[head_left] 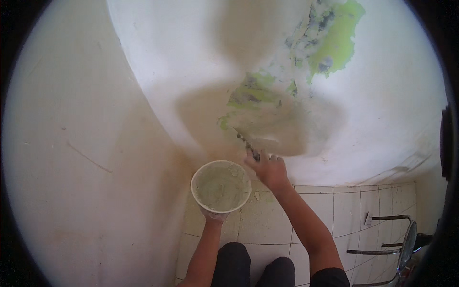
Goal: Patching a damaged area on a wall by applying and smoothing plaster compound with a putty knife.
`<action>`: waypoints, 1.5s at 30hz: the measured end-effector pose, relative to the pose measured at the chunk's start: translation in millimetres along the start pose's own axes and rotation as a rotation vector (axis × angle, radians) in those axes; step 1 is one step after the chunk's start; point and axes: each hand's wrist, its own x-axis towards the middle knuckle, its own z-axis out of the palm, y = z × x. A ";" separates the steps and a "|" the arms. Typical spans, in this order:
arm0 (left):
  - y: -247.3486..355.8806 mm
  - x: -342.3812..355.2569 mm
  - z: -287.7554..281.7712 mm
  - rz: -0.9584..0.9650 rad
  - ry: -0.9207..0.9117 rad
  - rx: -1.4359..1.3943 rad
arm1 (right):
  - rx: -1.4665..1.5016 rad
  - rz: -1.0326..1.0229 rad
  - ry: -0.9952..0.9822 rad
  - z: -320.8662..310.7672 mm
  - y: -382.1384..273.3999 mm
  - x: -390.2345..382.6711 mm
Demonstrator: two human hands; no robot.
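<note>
My left hand is closed under a round white bucket and holds it up near the wall corner. Inside the bucket lies pale grey-green putty, smeared up the sides. A putty knife is gripped in my right hand, its end against the white wall. Just above the knife, a damaged patch shows green and grey, with smeared putty on its lower part. A larger bare green patch with grey, broken spots runs up the wall.
A second wall closes in on the left. Pale floor tiles lie below, with putty crumbs near the wall's foot. At the lower right, a metal-legged stool lies on its side. Shadows fall across the work area.
</note>
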 end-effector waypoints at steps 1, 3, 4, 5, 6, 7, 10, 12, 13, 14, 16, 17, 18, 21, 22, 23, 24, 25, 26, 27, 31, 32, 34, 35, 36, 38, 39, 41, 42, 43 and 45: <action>-2.5 0.4 -0.7 0.019 0.056 -0.021 | 0.002 0.006 -0.003 3.8 6.9 3.8; -0.6 -1.0 -7.2 0.050 0.076 0.095 | 0.004 -0.007 0.219 16.3 22.3 5.8; 1.8 -2.2 -10.5 0.093 0.096 0.208 | -0.001 0.002 0.218 20.6 27.5 0.0; 3.9 -5.7 -15.5 0.091 0.101 0.206 | -0.059 0.006 0.175 24.0 32.0 -10.4; 10.1 -9.0 -19.3 0.094 0.055 0.213 | -0.114 0.009 0.135 24.4 34.7 -19.9; 15.8 -12.0 -23.2 0.098 0.010 0.219 | -0.112 0.007 0.133 21.0 36.6 -31.9; 25.1 -12.4 -20.1 0.110 0.156 0.217 | -0.068 0.091 -0.085 4.9 38.9 -50.4; 20.5 -12.8 -6.6 0.078 0.153 0.139 | 0.055 0.119 0.000 -7.0 38.2 -54.4; 17.0 -13.0 -1.7 0.052 0.147 0.067 | 0.050 0.122 -0.008 -11.8 39.1 -51.0; 16.0 -15.3 0.5 0.053 0.146 0.069 | 0.070 0.112 0.115 -20.1 38.1 -36.5; 9.3 -17.6 2.4 0.039 0.112 0.089 | 0.087 0.102 0.234 -24.1 37.1 -13.8; 5.8 -17.5 -1.4 0.038 0.110 0.090 | 0.088 0.101 0.192 -24.0 35.6 -3.0; 1.0 -17.3 -5.1 0.045 0.093 0.094 | 0.089 0.099 0.149 -24.3 35.1 2.0; -3.6 -15.1 -6.0 0.020 0.129 0.070 | 0.136 0.129 0.179 -11.7 42.7 -10.9; -4.7 -15.1 -3.4 -0.013 0.184 0.042 | 0.135 0.125 0.181 -4.2 46.7 -23.0; -6.8 -13.3 0.1 -0.018 0.178 0.038 | 0.110 0.156 0.110 4.3 52.4 -40.9; -6.5 -13.6 4.1 0.030 0.083 0.184 | 0.092 0.184 0.040 9.4 54.6 -55.7; -6.8 -12.0 7.2 0.078 -0.015 0.329 | 0.088 0.182 0.043 10.3 55.6 -68.5; -3.5 -11.8 8.6 0.085 -0.014 0.330 | 0.066 0.177 0.005 7.4 52.9 -77.4; 1.4 -10.6 10.4 0.032 0.070 0.215 | 0.043 0.173 -0.033 7.6 52.2 -81.1; 6.0 -13.4 -10.7 0.130 0.008 0.327 | 0.157 0.113 0.186 -11.8 37.1 -42.5; 2.1 -11.5 -7.1 0.122 0.008 0.325 | 0.184 0.058 0.210 -18.1 34.1 -26.2; -5.6 -7.1 12.3 -0.004 0.152 0.159 | 0.205 0.008 0.236 -20.3 32.7 -4.9; -6.0 -7.8 11.2 -0.002 0.151 0.163 | 0.193 0.076 0.159 -20.8 29.8 3.1; -6.8 -9.3 9.8 0.015 0.109 0.196 | 0.180 0.143 0.079 -21.6 28.4 6.0; -10.8 -11.1 2.4 0.023 0.065 0.227 | 0.164 0.166 0.049 -7.9 31.8 -11.4; -10.5 -12.2 0.3 0.135 0.015 0.497 | 0.152 0.183 0.023 -4.5 32.6 -19.8; -10.0 -13.5 3.6 0.228 -0.046 0.762 | 0.174 0.168 -0.105 -9.7 37.2 -45.1; -7.7 -11.8 8.8 0.220 -0.036 0.706 | 0.197 0.151 -0.236 -14.4 39.9 -56.3; -5.4 -13.2 13.6 0.204 -0.027 0.649 | 0.185 0.175 -0.247 -13.8 41.6 -61.3; 4.7 -28.3 22.7 0.153 -0.022 0.543 | 0.389 -0.071 -0.514 -20.2 43.2 -56.1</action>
